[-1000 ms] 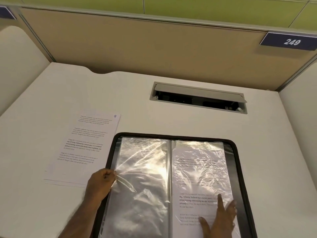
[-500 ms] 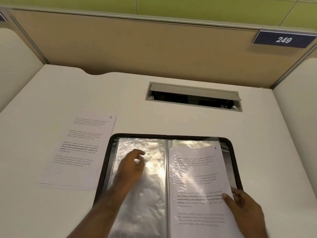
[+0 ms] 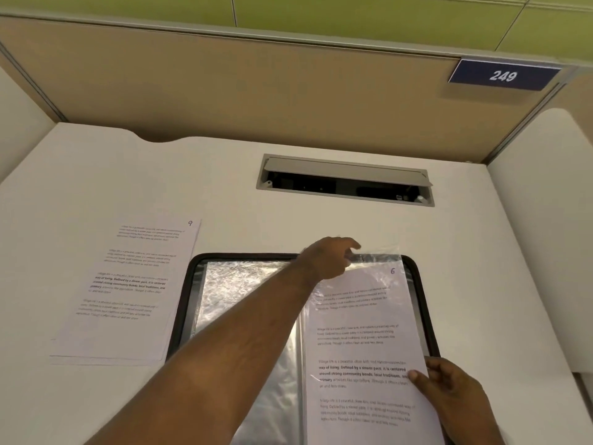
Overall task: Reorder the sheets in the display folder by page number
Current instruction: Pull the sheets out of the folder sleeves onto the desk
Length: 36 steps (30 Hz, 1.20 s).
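1. At the left of the tabletop, a small stack of loose printed sheets lay flat beside the display folder. The top one was marked 9 in its upper right corner, and its right edge ran just beside the folder's black border.

2. The folder lay open near the front edge. Its left-hand clear sleeve looked empty, crinkled and shiny, so it would probably be slippery and limp under the fingers.

3. The left hand reached across the folder to the top of the right-hand sleeve, with its fingers curled and apparently pinching the plastic lip at the opening.

4. The sheet numbered 6 lay on the right-hand page, its top edge at the sleeve's mouth. Whether it was partly inside could not be told.

5. The right hand gripped that sheet at its right edge, low down, with the thumb on top.

6. The paper would be light and floppy and would crease easily. It seemed best held by its edge near the middle, with the thin sleeve held open at its top lip.

7. Further back were a recessed cable tray and a partition plate reading 249.
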Motion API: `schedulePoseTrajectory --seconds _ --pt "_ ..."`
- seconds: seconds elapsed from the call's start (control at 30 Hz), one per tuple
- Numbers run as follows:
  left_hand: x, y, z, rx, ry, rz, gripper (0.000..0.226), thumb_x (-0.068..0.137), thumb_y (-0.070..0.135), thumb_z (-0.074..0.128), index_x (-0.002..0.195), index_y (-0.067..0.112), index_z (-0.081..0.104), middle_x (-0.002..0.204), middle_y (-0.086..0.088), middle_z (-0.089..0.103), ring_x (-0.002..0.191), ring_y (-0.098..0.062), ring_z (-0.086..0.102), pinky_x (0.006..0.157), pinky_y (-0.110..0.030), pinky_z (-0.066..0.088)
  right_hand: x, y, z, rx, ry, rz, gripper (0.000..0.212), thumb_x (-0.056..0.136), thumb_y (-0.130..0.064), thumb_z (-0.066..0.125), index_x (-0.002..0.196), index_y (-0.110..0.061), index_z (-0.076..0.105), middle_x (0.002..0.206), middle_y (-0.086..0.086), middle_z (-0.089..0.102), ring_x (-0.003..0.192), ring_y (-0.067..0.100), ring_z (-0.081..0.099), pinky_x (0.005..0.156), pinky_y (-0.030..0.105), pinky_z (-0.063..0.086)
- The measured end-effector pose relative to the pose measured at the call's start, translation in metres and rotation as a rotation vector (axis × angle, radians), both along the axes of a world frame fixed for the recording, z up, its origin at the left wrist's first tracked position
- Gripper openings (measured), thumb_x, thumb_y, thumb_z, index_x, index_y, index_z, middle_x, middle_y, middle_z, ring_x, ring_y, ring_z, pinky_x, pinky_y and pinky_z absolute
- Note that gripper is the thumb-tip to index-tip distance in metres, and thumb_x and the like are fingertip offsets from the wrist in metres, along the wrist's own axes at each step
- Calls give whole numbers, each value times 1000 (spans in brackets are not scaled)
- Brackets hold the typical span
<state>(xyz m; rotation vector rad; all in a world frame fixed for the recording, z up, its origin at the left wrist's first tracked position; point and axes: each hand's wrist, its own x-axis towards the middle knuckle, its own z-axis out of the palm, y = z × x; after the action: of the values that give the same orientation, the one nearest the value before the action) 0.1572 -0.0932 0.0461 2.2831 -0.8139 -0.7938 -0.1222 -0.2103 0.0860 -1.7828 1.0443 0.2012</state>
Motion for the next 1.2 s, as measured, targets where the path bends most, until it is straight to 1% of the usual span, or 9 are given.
schedulePoseTrajectory --seconds 0.07,0.17,0.37,0.47,0.57,0.8,1.03,1.13,1.2 --pt "5 -5 5 37 -39 -23 33 86 13 66 116 25 65 101 6 68 96 -14 60 89 -36 52 0 -1 -1 -12 -4 0 15 81 -17 77 90 -24 68 69 -10 75 60 5 70 60 24 49" --pt "10 -5 10 60 -83 -36 23 80 16 75 100 23 68 82 13 61 87 -14 59 79 -32 51 -1 -3 -4 -23 -9 1 15 81 -18 77 89 -26 68 68 -14 74 60 3 69 59 23 49" --pt "14 5 8 66 -59 -18 9 80 21 76 89 21 73 82 15 65 84 -9 60 81 -32 52 -1 -4 -9 -43 -14 -9 16 81 -17 78 92 -25 68 70 -17 73 60 2 69 60 25 50" --pt "16 9 2 21 -80 -18 8 77 26 80 83 26 76 80 17 58 81 -4 55 80 -32 52 -1 -5 -10 -52 -14 4 16 82 -18 77 93 -25 67 71 -17 74 60 3 69 60 26 51" --pt "17 12 0 -7 -41 29 10 74 27 82 81 29 76 75 19 65 75 1 60 79 -32 55 -1 -6 -12 -51 -13 3 16 82 -18 77 94 -24 67 73 -15 74 61 6 70 65 32 55" --pt "15 18 -1 -48 1 53 11 77 19 81 85 22 74 77 10 72 78 -7 67 78 -33 56 1 -7 -13 -48 -32 3 14 84 -17 75 90 -27 66 70 -17 74 60 4 69 58 25 51" --pt "9 22 -4 -131 -15 47 9 80 17 78 85 16 71 73 13 62 65 1 54 65 -16 42 0 -8 -14 -30 -38 -10 15 84 -18 75 93 -25 65 71 -15 74 60 6 70 59 26 53" --pt "10 26 -2 -161 162 54 5 81 12 72 83 9 70 75 3 69 66 -6 62 68 -22 49 -1 -8 -15 -29 -36 -6 15 84 -18 75 94 -24 66 72 -12 74 61 7 71 59 26 53" --pt "9 26 3 -177 364 98 11 89 8 62 88 0 69 82 -6 73 69 -4 70 72 -18 53 -1 -7 -15 -30 -32 1 15 84 -19 75 95 -25 66 73 -12 75 62 9 71 61 29 55"
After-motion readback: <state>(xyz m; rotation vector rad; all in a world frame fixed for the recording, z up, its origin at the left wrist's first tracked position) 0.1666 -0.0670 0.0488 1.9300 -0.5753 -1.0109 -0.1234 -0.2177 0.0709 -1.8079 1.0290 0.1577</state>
